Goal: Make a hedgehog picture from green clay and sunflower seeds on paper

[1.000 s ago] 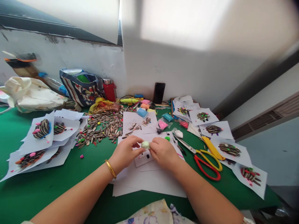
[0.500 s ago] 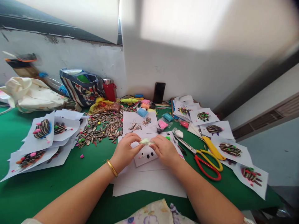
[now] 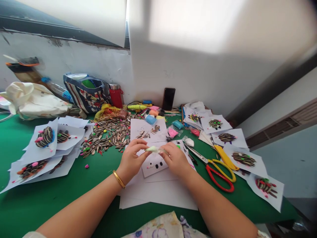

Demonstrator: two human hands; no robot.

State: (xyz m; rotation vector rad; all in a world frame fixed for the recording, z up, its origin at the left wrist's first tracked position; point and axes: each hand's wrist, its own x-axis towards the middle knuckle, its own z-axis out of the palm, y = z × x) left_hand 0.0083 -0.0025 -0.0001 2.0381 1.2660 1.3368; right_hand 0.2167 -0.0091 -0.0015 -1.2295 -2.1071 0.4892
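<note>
Nearest: floral cloth (image 3: 158,228) at the edge of the smooth green counter (image 3: 74,201). Then flat, overlapping white sheets (image 3: 160,195). Left hand (image 3: 133,160), gold-coloured ring-shaped bangle (image 3: 119,179) on its wrist: grip pinches one end of a pale green lump (image 3: 152,149), thumb against fingertips. Right hand (image 3: 174,160): grip pinches the other end. Lump is soft-looking, drawn out lengthwise, held between both hands above a small white card (image 3: 151,170) with black oval spots.

To the right, scissors (image 3: 203,159), metal blades, red and yellow loop handles; yellow plastic-looking tool (image 3: 226,157) beside them. Past the hands, white paper (image 3: 160,134) with a few seeds; left of it, a loose heap of striped, pointed seeds (image 3: 112,135). Farther, pink lump (image 3: 172,132) in clear crinkled film. At the wall, glossy red flask (image 3: 116,96) and flat black phone (image 3: 168,99), propped upright.
</note>
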